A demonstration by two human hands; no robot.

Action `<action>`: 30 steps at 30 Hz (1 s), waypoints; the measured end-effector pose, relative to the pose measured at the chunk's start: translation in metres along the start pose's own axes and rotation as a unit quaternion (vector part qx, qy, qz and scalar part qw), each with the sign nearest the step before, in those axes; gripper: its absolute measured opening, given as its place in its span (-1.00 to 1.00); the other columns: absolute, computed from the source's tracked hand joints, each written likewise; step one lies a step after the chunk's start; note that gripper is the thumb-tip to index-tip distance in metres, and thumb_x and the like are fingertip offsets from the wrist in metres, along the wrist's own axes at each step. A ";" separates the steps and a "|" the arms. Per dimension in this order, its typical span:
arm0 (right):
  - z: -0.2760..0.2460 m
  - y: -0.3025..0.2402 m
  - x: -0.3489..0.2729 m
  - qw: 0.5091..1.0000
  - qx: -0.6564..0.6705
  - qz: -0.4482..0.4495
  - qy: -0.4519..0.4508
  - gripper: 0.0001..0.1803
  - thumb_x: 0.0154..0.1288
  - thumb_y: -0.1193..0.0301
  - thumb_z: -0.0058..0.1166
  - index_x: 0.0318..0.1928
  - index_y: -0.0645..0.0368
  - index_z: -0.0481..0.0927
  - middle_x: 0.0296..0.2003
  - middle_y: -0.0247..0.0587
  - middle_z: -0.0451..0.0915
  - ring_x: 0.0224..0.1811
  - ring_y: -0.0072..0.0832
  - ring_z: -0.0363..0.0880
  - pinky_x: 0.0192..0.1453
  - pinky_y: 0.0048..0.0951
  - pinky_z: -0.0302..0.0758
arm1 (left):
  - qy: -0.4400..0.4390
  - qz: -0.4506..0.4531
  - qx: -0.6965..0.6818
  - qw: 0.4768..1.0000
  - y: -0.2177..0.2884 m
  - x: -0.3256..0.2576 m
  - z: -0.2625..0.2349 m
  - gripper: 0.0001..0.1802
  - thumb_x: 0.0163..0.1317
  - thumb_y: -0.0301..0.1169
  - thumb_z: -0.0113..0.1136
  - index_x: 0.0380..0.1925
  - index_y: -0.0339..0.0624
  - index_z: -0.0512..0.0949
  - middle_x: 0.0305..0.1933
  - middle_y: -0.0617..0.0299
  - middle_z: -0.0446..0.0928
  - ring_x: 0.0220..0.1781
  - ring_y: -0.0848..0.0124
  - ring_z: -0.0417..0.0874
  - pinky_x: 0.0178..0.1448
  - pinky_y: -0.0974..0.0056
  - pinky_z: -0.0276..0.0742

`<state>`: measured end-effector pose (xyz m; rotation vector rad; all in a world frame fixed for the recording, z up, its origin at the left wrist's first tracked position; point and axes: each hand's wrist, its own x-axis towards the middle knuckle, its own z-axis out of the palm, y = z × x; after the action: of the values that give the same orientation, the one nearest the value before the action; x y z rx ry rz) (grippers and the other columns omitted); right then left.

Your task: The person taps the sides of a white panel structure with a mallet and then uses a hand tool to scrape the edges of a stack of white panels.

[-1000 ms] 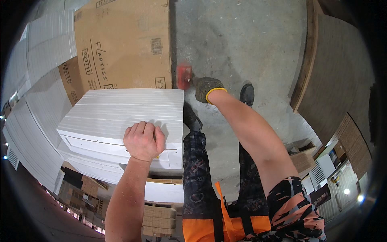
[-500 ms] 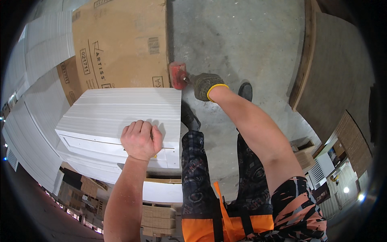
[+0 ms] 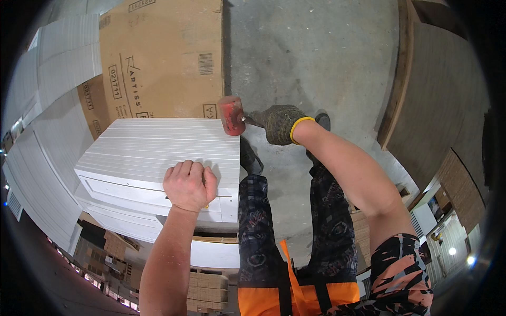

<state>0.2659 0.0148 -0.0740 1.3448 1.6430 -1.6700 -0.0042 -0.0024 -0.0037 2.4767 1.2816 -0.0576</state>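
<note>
My right hand [image 3: 285, 125], in a dark knit glove with a yellow cuff, is closed round the handle of a red rubber mallet [image 3: 232, 116]. The mallet head is at the far right corner of a white cabinet [image 3: 158, 142] with a grooved panel; whether it touches is unclear. My bare left hand [image 3: 190, 183] rests as a fist on the cabinet near its front edge, thumb along the right side. Its fingers curl under, hiding what they may hold. A small yellow bit shows beside the wrist.
Beyond the cabinet lies a large cardboard box [image 3: 163, 58]. White grooved panels [image 3: 58, 121] stand to the left. Grey concrete floor [image 3: 316, 58] runs along the right, up to a wood-edged board [image 3: 437, 89]. My feet are beside the cabinet's right end.
The mallet and my right hand have shifted nearer to me and slightly right, the head now overlapping the cabinet's corner in view. My left hand keeps its place on the cabinet.
</note>
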 end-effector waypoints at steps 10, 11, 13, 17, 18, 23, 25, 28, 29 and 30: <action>-0.009 0.000 -0.012 1.000 0.006 -0.006 -0.025 -0.28 0.12 0.54 -0.04 0.37 -0.08 0.34 0.00 0.02 0.62 0.05 -0.08 0.61 0.09 -0.12 0.52 | 0.003 0.004 -0.001 1.000 0.001 0.002 -0.001 -0.85 -0.06 -0.34 0.16 -0.70 -0.10 0.46 -0.65 0.23 0.40 -0.60 0.25 0.46 -0.48 0.21 0.29; -0.006 0.004 -0.008 1.000 0.014 0.002 -0.020 -0.28 0.11 0.54 -0.04 0.37 -0.08 0.34 0.00 0.02 0.62 0.06 -0.08 0.61 0.10 -0.13 0.52 | 0.000 0.004 -0.001 1.000 0.001 0.001 -0.002 -0.85 -0.06 -0.34 0.16 -0.70 -0.10 0.46 -0.65 0.24 0.40 -0.60 0.25 0.46 -0.48 0.21 0.29; 0.005 0.011 0.001 0.999 0.044 0.025 0.021 -0.29 0.11 0.53 -0.05 0.36 -0.07 0.35 0.01 0.00 0.62 0.07 -0.08 0.61 0.10 -0.13 0.52 | 0.000 0.003 0.001 1.000 0.001 0.001 -0.003 -0.84 -0.06 -0.34 0.16 -0.70 -0.10 0.45 -0.65 0.24 0.40 -0.60 0.25 0.46 -0.48 0.21 0.29; 0.012 0.017 0.014 1.000 0.010 0.004 -0.021 -0.15 0.10 0.49 -0.03 0.46 -0.32 0.21 0.00 -0.01 0.62 -0.01 -0.06 0.62 0.06 -0.10 0.53 | 0.000 0.002 0.004 1.000 0.000 0.001 -0.001 -0.84 -0.06 -0.35 0.15 -0.71 -0.09 0.44 -0.66 0.24 0.39 -0.61 0.25 0.46 -0.48 0.21 0.29; 0.016 0.022 0.021 1.000 0.006 0.012 -0.008 -0.16 0.11 0.49 -0.04 0.46 -0.31 0.21 0.02 -0.02 0.61 0.01 -0.06 0.61 0.08 -0.11 0.52 | -0.005 0.000 0.005 1.000 0.000 0.000 -0.002 -0.84 -0.06 -0.35 0.16 -0.71 -0.09 0.44 -0.66 0.24 0.39 -0.61 0.26 0.46 -0.48 0.21 0.29; 0.047 0.045 0.054 0.996 0.026 0.058 0.062 -0.19 0.13 0.48 -0.07 0.45 -0.29 0.22 0.09 -0.04 0.58 0.08 -0.08 0.59 0.14 -0.11 0.51 | -0.018 -0.002 -0.009 1.000 0.004 0.002 -0.004 -0.87 -0.03 -0.40 0.13 -0.68 -0.12 0.44 -0.63 0.20 0.43 -0.59 0.21 0.46 -0.47 0.20 0.33; 0.037 0.029 0.051 0.998 0.013 0.065 0.013 -0.20 0.13 0.48 -0.07 0.44 -0.27 0.24 0.10 -0.04 0.58 0.09 -0.08 0.58 0.15 -0.11 0.51 | -0.023 -0.006 -0.007 1.000 0.002 0.002 -0.005 -0.87 -0.02 -0.40 0.12 -0.67 -0.12 0.45 -0.63 0.19 0.43 -0.59 0.21 0.47 -0.46 0.20 0.33; 0.028 0.023 0.053 0.999 0.005 0.045 0.010 -0.22 0.13 0.47 -0.06 0.43 -0.27 0.27 0.09 -0.01 0.58 0.09 -0.07 0.59 0.14 -0.12 0.52 | -0.027 -0.007 -0.008 1.000 0.001 0.000 -0.005 -0.87 -0.02 -0.40 0.12 -0.67 -0.13 0.45 -0.62 0.19 0.44 -0.59 0.21 0.47 -0.46 0.20 0.34; 0.026 0.024 0.055 0.998 0.011 0.058 0.009 -0.22 0.13 0.47 -0.05 0.43 -0.27 0.28 0.08 -0.01 0.59 0.08 -0.07 0.59 0.13 -0.12 0.52 | -0.025 -0.006 -0.010 1.000 0.001 0.000 -0.005 -0.87 -0.02 -0.40 0.12 -0.67 -0.13 0.45 -0.62 0.19 0.44 -0.58 0.21 0.47 -0.46 0.20 0.34; 0.021 0.024 0.054 0.997 0.017 0.071 0.009 -0.22 0.13 0.47 -0.05 0.42 -0.28 0.29 0.07 -0.01 0.60 0.08 -0.07 0.59 0.13 -0.12 0.52 | -0.022 -0.003 -0.012 1.000 0.001 0.001 -0.005 -0.87 -0.02 -0.40 0.12 -0.67 -0.13 0.45 -0.62 0.19 0.44 -0.58 0.21 0.47 -0.46 0.19 0.33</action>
<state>0.2554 0.0074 -0.1354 1.4606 1.4979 -1.6137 -0.0030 -0.0004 0.0007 2.4378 1.2647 -0.0967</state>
